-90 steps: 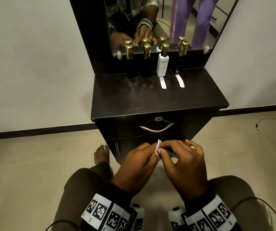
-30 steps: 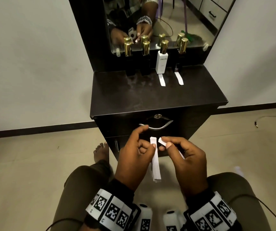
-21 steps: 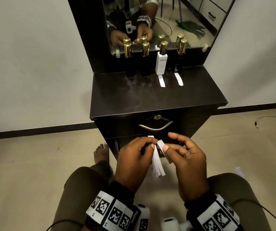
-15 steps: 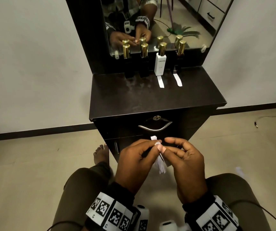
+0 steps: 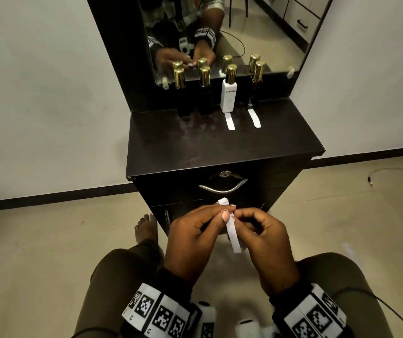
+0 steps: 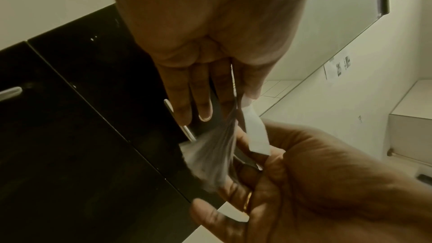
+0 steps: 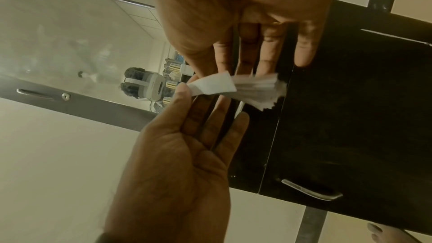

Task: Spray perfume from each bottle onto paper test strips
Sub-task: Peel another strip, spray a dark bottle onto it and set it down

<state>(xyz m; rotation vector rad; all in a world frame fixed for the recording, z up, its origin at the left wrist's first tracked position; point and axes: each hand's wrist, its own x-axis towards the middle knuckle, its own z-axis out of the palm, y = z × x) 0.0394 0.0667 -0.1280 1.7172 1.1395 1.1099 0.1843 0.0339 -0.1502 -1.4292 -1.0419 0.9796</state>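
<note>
My left hand (image 5: pixel 220 215) pinches a bundle of white paper test strips (image 5: pixel 234 236) between thumb and fingers, low in front of the cabinet. The bundle fans out in the left wrist view (image 6: pixel 210 154). My right hand (image 5: pixel 242 215) touches the left at the fingertips and pinches a single strip (image 6: pixel 254 132) peeled off the bundle. At the back of the cabinet top (image 5: pixel 195 147) stand three black perfume bottles with gold caps (image 5: pixel 179 93) (image 5: pixel 205 91) (image 5: pixel 255 89) and one white bottle (image 5: pixel 228 95). Two strips (image 5: pixel 229 120) (image 5: pixel 254 118) lie in front of the two right bottles.
A mirror (image 5: pixel 268 32) rises behind the bottles and reflects them and my hands. The drawer handle (image 5: pixel 222 189) sits just beyond my fingers. My knees flank the hands, a bare foot (image 5: pixel 144 228) rests left of the cabinet, and a cable (image 5: pixel 390 169) lies at the right.
A second ago my hands were slightly apart with the strips hanging from the left hand. They have closed together, and the right fingers now work at the top of the bundle.
</note>
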